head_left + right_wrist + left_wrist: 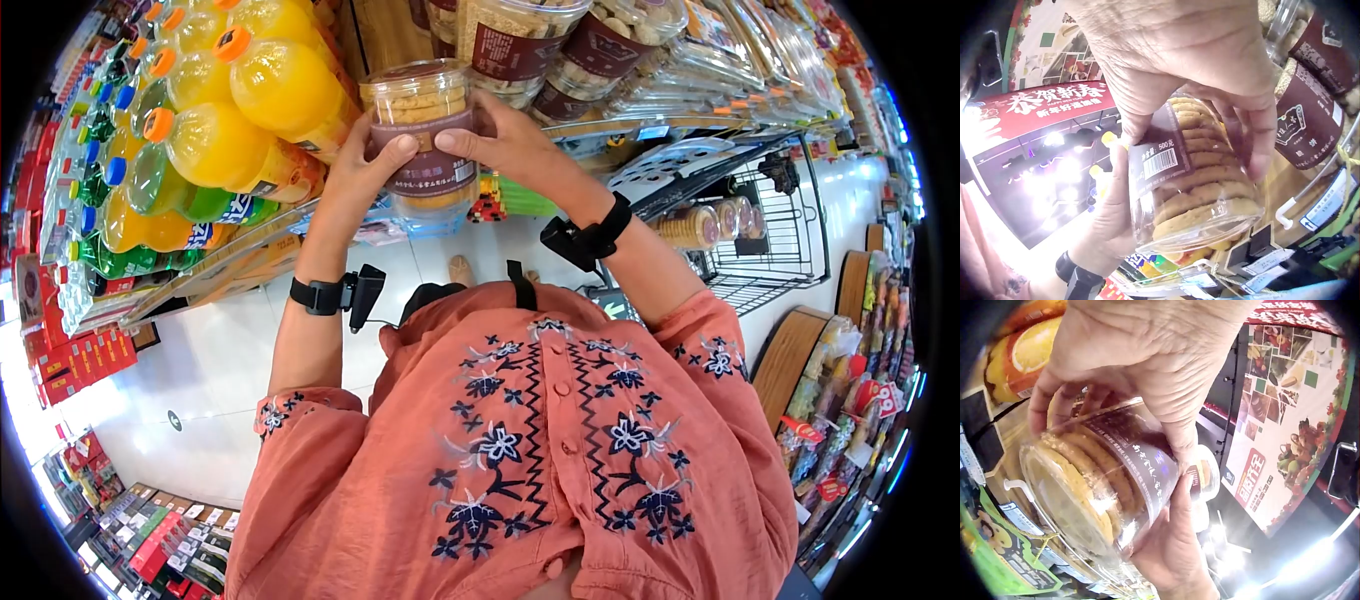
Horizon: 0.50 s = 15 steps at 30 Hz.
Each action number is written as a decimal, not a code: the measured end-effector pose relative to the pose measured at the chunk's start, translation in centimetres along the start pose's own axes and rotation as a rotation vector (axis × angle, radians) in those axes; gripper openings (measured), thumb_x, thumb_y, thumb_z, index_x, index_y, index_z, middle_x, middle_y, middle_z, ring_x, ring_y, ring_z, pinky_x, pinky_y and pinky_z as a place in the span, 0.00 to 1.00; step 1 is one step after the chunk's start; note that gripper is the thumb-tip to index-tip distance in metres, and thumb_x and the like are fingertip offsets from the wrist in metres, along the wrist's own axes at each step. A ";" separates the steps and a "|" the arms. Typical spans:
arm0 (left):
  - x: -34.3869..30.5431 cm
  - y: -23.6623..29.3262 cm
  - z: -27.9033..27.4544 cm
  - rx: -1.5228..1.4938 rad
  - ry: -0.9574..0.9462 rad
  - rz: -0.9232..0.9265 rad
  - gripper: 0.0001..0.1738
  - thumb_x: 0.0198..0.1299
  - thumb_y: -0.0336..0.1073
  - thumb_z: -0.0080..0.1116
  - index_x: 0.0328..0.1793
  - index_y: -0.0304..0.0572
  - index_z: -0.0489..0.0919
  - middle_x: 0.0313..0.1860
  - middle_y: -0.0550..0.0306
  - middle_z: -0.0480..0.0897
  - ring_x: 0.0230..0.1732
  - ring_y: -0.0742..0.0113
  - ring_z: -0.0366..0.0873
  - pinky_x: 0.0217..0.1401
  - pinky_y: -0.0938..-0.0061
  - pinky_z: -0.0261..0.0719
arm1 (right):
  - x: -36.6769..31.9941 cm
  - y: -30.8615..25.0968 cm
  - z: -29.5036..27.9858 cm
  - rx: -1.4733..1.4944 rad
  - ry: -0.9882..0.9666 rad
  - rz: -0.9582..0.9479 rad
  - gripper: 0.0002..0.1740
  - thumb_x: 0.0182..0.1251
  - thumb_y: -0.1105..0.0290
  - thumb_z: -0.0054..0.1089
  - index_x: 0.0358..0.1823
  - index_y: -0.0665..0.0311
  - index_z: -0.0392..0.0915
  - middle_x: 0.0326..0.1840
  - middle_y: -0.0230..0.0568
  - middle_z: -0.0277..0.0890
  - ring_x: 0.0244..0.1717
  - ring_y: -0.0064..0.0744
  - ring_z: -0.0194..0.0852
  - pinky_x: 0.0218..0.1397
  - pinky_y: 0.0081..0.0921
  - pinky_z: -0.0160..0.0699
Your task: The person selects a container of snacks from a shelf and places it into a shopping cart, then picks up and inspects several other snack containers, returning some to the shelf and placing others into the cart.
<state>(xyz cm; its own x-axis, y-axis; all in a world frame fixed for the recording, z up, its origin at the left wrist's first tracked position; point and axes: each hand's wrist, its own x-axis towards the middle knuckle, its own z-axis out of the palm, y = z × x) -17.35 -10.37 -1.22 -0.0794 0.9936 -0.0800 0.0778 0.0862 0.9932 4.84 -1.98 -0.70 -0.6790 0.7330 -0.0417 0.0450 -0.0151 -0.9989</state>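
Observation:
A clear plastic jar of round cookies (425, 140) with a dark maroon label is held upright between both hands at the shelf's front edge. My left hand (368, 165) grips its left side, thumb across the label. From the right, my right hand (510, 145) grips it with its thumb on the label too. In the left wrist view the cookies (1079, 481) show through the jar's clear base, and the left fingers curl round the side. The right wrist view shows a barcode (1160, 162) on the label below the right thumb.
Bottles of orange soda (285, 85) crowd the shelf on the left. More labelled snack jars (510, 50) are stacked behind on the right, beside flat clear packs (690, 70). A black wire shopping cart (770, 240) with cookie packs (690, 228) inside stands at the right.

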 end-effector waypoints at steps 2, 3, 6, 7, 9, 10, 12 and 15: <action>0.1 -0.3 0.0 -0.009 0.002 0.011 0.51 0.62 0.59 0.72 0.79 0.28 0.65 0.66 0.41 0.78 0.68 0.58 0.76 0.72 0.66 0.73 | -0.1 0.0 0.0 0.000 0.002 0.010 0.56 0.62 0.43 0.77 0.78 0.74 0.59 0.71 0.57 0.74 0.71 0.45 0.75 0.74 0.36 0.73; 0.1 -0.4 0.1 -0.020 0.003 0.024 0.51 0.62 0.59 0.72 0.79 0.28 0.65 0.66 0.42 0.78 0.68 0.58 0.76 0.72 0.66 0.74 | 0.1 0.5 0.0 -0.046 0.012 -0.013 0.56 0.61 0.43 0.78 0.78 0.74 0.59 0.70 0.57 0.74 0.70 0.45 0.75 0.74 0.36 0.73; -0.2 0.3 0.5 0.003 0.010 0.010 0.51 0.63 0.60 0.71 0.79 0.28 0.65 0.68 0.42 0.77 0.70 0.58 0.74 0.74 0.66 0.70 | 0.7 1.9 -0.1 -0.121 0.035 -0.046 0.56 0.60 0.44 0.79 0.76 0.75 0.60 0.70 0.58 0.75 0.70 0.45 0.76 0.73 0.36 0.74; -0.3 0.5 0.5 0.020 0.015 -0.004 0.51 0.64 0.60 0.70 0.80 0.29 0.65 0.69 0.43 0.77 0.71 0.58 0.73 0.75 0.66 0.69 | 0.7 1.9 -0.1 -0.109 0.036 -0.034 0.56 0.60 0.44 0.79 0.76 0.76 0.61 0.69 0.59 0.75 0.69 0.45 0.76 0.73 0.36 0.74; -0.1 0.2 0.4 0.003 0.011 -0.012 0.52 0.63 0.61 0.70 0.80 0.28 0.64 0.69 0.42 0.77 0.71 0.57 0.73 0.75 0.66 0.69 | 0.8 2.0 0.1 -0.087 0.040 -0.013 0.55 0.60 0.45 0.79 0.75 0.77 0.61 0.69 0.60 0.75 0.69 0.45 0.76 0.72 0.36 0.75; 0.0 -0.1 0.4 -0.007 0.009 -0.016 0.53 0.63 0.61 0.71 0.80 0.28 0.64 0.69 0.42 0.77 0.71 0.57 0.73 0.75 0.67 0.69 | 0.7 2.1 0.2 -0.078 0.043 -0.004 0.55 0.60 0.45 0.79 0.75 0.78 0.61 0.68 0.60 0.75 0.69 0.44 0.77 0.72 0.36 0.75; 0.2 -0.6 0.2 0.001 0.011 -0.021 0.53 0.63 0.61 0.71 0.80 0.28 0.64 0.68 0.42 0.77 0.71 0.57 0.74 0.75 0.67 0.70 | 0.8 2.2 0.2 -0.065 0.034 0.018 0.54 0.62 0.48 0.79 0.75 0.77 0.60 0.69 0.59 0.75 0.69 0.43 0.76 0.72 0.36 0.75; 0.3 -0.7 0.1 0.003 0.021 -0.018 0.53 0.63 0.62 0.71 0.80 0.28 0.64 0.68 0.42 0.77 0.70 0.58 0.74 0.74 0.67 0.70 | 0.9 2.3 0.2 -0.069 0.017 0.051 0.51 0.66 0.54 0.78 0.77 0.76 0.57 0.70 0.56 0.73 0.70 0.41 0.74 0.73 0.36 0.75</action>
<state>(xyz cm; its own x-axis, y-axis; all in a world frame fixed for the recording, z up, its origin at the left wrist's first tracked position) -17.28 -10.17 -1.98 -0.1021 0.9902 -0.0958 0.0794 0.1041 0.9914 4.14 -1.48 -3.04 -0.6622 0.7437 -0.0919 0.1303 -0.0065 -0.9915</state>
